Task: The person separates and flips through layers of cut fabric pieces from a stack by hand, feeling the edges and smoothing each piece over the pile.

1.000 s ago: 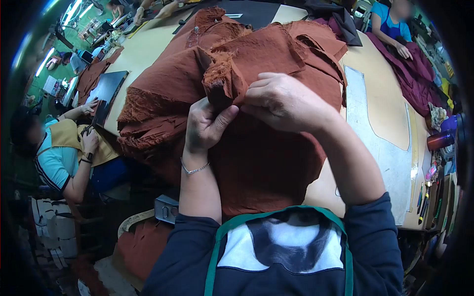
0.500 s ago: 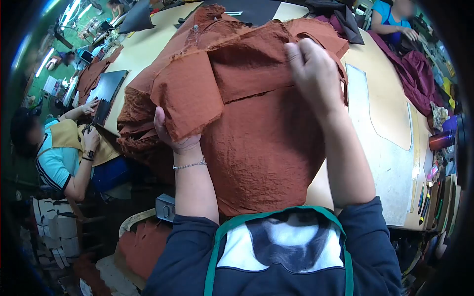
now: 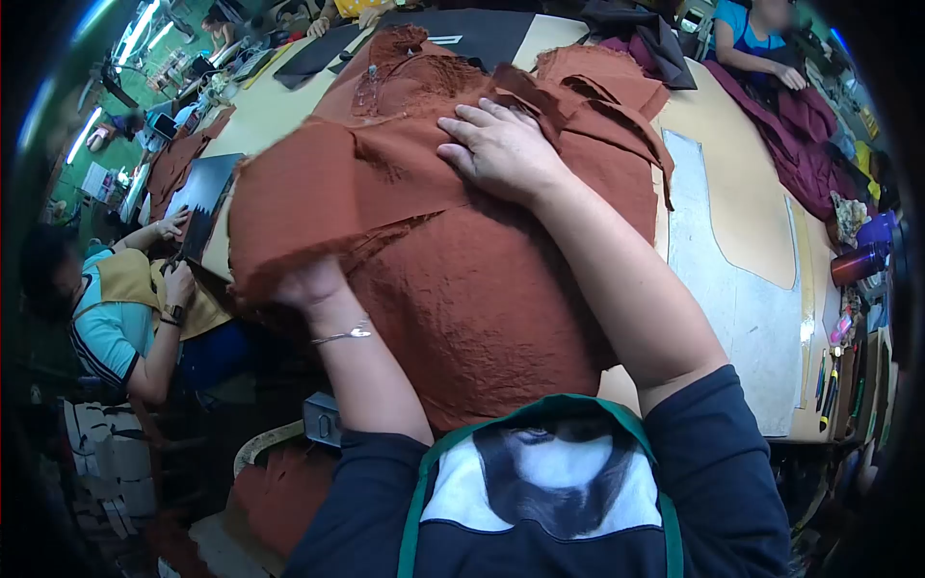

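A large pile of rust-brown fabric (image 3: pixel 482 308) with frayed edges covers the middle of the table and hangs over its front edge. My right hand (image 3: pixel 506 149) lies flat on the upper part of the pile, fingers spread, beside a folded-up edge. At the left of the pile, my left hand (image 3: pixel 313 284) is partly under a flap of the fabric (image 3: pixel 294 188). Its fingers are hidden by the cloth. A bracelet circles my left wrist.
A grey pattern board (image 3: pixel 699 250) lies right of the pile, near maroon fabric (image 3: pixel 790 125) and a red tumbler (image 3: pixel 858 263). At left, a co-worker (image 3: pixel 116 299) holds scissors by a dark sheet (image 3: pixel 207 197). Others work at the far side. A metal box (image 3: pixel 321 419) sits below.
My left hand has moved left with the fabric flap, which now spreads over the pile's left side. My right hand has come left and down onto the cloth, its fingers now spread.
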Demonstrator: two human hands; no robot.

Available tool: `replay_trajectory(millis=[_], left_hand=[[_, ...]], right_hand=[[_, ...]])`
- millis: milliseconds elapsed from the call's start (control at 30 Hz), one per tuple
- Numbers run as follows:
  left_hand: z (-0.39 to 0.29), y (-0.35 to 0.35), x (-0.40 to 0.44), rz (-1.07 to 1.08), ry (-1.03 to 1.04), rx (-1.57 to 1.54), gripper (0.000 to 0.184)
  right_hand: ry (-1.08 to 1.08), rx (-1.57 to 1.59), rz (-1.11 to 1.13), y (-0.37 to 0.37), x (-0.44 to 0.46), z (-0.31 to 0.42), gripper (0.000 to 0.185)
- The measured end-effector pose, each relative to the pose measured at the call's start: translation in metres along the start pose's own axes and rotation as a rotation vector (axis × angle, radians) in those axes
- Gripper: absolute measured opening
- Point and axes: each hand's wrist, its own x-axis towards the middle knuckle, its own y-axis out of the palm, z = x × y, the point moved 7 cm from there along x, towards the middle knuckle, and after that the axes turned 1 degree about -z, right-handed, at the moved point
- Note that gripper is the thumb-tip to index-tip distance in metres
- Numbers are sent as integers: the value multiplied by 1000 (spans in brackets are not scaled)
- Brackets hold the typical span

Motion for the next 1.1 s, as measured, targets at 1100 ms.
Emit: replay_trajectory(millis=[1100], left_hand=[[65,3,63,-213,-365,1063,23]], right_hand=[[-8,144,-116,0,-6,-5,35]])
